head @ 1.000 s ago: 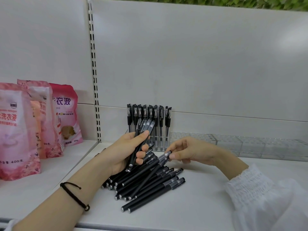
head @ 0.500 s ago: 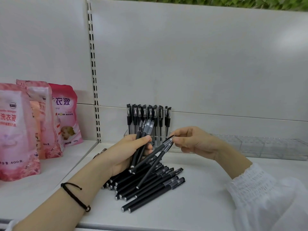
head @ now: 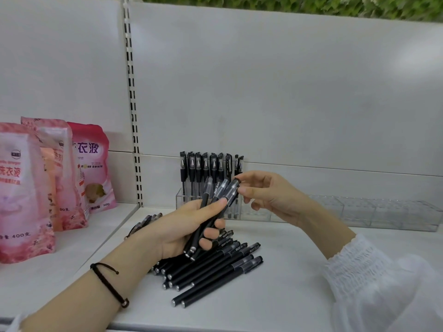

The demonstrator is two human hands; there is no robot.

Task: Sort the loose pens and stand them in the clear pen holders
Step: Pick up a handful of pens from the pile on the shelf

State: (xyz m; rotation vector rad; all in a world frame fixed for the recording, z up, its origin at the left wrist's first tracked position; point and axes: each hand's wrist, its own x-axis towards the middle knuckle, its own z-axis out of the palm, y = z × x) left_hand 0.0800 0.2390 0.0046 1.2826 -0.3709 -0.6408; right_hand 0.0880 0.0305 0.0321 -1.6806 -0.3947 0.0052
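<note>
A pile of loose black pens (head: 215,269) lies on the white shelf in front of me. My left hand (head: 189,226) grips a bundle of several black pens (head: 217,192), held tilted with caps up. My right hand (head: 268,192) pinches the cap end of the rightmost pen in that bundle with thumb and forefinger. Behind the hands, a clear pen holder (head: 182,200) at the back of the shelf has a row of black capped pens (head: 206,166) standing upright in it. The clear holder row (head: 374,212) runs on to the right with no pens in it.
Pink and white detergent pouches (head: 55,178) stand on the neighbouring shelf at the left, past a slotted upright (head: 134,144). A white back panel closes the shelf behind. My white sleeve (head: 378,279) covers the front right of the shelf.
My right hand lifted a pen from the pile and brought it up to the bundle in my left hand. The left hand now holds the bundle more upright.
</note>
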